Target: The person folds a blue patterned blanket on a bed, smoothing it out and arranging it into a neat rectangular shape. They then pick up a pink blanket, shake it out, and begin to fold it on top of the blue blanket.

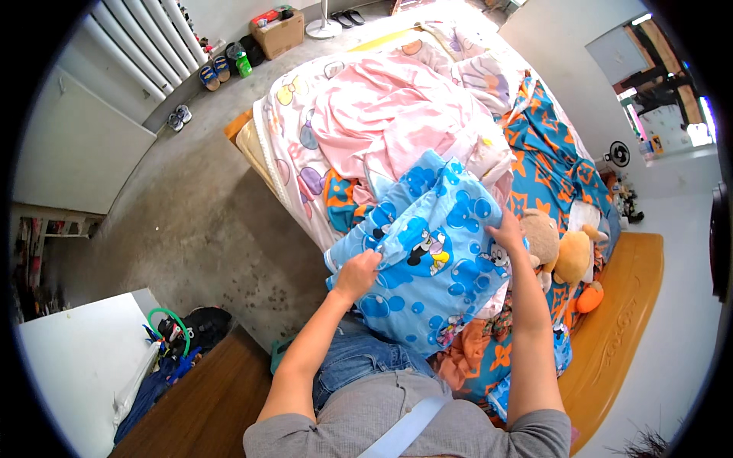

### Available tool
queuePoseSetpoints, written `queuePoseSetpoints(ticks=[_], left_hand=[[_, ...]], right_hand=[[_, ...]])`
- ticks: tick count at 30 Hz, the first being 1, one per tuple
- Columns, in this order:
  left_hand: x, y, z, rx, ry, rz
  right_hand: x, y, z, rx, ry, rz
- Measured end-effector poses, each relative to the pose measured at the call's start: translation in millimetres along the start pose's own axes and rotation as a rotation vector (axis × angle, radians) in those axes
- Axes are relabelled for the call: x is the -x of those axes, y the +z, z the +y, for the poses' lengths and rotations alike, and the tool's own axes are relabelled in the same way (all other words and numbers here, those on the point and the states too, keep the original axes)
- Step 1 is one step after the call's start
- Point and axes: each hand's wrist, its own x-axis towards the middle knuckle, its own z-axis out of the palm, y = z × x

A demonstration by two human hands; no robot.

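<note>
A light blue cloth (427, 282), printed with bubbles and cartoon figures, is stretched between my two hands over the near edge of the bed. It may be a pillowcase; its kind is not certain. At its left edge my left hand (359, 275) is closed on a gathered bit of fabric. My right hand (508, 233) grips the opposite edge, higher and to the right. The cloth's lower part hangs in front of my jeans. Under and behind it lie a pink sheet (393, 103) and a patterned white quilt (286, 122).
Along the bed's right side lies a blue-and-orange blanket (538, 141). Two plush toys (574, 256) and an orange ball (589, 298) rest near the wooden headboard (622, 320). A brown cabinet (202, 397) stands at lower left. Against the far wall sits a cardboard box (278, 37).
</note>
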Motion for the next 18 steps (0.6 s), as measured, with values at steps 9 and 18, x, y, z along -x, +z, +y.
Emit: queuePoseSetpoints(ticks=[9, 18], left_hand=[[-30.1, -50.9, -18.1, -0.159, -0.057, 0.135], [-17.2, -6.4, -103.4, -0.213, -0.576, 0.037]], right_hand=[[11.1, -33.7, -30.8, -0.282, -0.391, 0.497], [-27.6, 6.9, -86.9, -0.019, -0.355, 0.321]])
